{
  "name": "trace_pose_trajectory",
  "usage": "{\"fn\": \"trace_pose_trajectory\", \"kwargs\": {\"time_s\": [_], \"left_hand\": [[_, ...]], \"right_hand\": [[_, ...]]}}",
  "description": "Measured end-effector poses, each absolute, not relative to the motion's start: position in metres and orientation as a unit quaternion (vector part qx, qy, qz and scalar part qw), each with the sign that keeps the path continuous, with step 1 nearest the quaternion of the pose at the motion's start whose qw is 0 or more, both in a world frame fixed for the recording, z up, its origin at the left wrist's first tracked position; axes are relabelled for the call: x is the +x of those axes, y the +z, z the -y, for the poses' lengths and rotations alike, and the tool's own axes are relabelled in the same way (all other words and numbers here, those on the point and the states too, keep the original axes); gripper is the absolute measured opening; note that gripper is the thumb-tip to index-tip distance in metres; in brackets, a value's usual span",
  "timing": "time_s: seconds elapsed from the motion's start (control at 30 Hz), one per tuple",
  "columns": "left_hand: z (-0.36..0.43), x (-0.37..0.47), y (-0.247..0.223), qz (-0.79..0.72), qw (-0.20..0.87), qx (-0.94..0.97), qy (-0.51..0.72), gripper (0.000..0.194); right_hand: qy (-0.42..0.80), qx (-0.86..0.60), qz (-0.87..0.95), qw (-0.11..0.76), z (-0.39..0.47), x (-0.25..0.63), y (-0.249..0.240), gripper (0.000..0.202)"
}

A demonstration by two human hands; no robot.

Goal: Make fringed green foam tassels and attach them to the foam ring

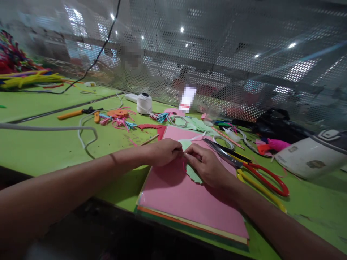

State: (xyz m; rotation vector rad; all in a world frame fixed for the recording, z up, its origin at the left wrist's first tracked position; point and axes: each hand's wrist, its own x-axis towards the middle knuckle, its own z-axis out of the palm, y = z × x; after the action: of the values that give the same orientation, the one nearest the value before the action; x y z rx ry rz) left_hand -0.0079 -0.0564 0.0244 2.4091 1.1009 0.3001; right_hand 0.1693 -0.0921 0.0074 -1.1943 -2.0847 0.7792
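Note:
Both my hands meet over a stack of coloured sheets (168,191), pink on top, near the table's front edge. A light green cutout with a scalloped edge (193,175) lies under and between my fingers. My left hand (165,151) is closed in a pinch at the cutout's left side; what sits in its fingertips is hidden. My right hand (206,162) has thumb and fingers pinched together on the green cutout, partly covering it. Just right of my right hand rest scissors with red and yellow handles (238,164), their blades pointing away from me.
A white thread spool (144,103), orange-handled pliers (73,114) and coloured tassels (121,117) lie beyond my hands. A white appliance (306,155) stands at right beside a black bag (282,124). A grey cable (48,128) crosses the left side. Perforated metal screen (217,54) closes the back.

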Motion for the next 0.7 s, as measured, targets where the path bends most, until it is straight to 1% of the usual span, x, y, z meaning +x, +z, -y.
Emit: {"fn": "trace_pose_trajectory", "kwargs": {"time_s": [0.07, 0.13, 0.17, 0.33, 0.43, 0.53, 0.7], "left_hand": [[0.056, -0.008, 0.024, -0.401, 0.241, 0.875, 0.122, 0.022], [0.056, -0.008, 0.023, -0.401, 0.249, 0.873, 0.126, 0.022], [0.056, -0.008, 0.022, -0.402, 0.251, 0.871, 0.128, 0.022], [0.053, -0.01, 0.018, -0.4, 0.245, 0.872, 0.141, 0.022], [0.05, -0.011, 0.015, -0.394, 0.26, 0.869, 0.147, 0.022], [0.048, -0.012, 0.013, -0.397, 0.289, 0.858, 0.153, 0.022], [0.051, -0.012, 0.016, -0.413, 0.317, 0.84, 0.153, 0.022]], "right_hand": [[0.351, -0.463, 0.76, 0.292, 0.092, 0.169, 0.007, 0.013], [0.35, -0.467, 0.761, 0.283, 0.092, 0.169, 0.006, 0.013], [0.32, -0.464, 0.776, 0.282, 0.092, 0.169, 0.006, 0.013], [0.091, -0.421, 0.864, 0.26, 0.093, 0.169, 0.004, 0.013], [0.031, -0.4, 0.884, 0.238, 0.094, 0.169, 0.004, 0.012], [0.021, -0.395, 0.889, 0.233, 0.095, 0.169, 0.005, 0.013], [0.058, -0.399, 0.874, 0.27, 0.095, 0.167, 0.001, 0.014]]}}
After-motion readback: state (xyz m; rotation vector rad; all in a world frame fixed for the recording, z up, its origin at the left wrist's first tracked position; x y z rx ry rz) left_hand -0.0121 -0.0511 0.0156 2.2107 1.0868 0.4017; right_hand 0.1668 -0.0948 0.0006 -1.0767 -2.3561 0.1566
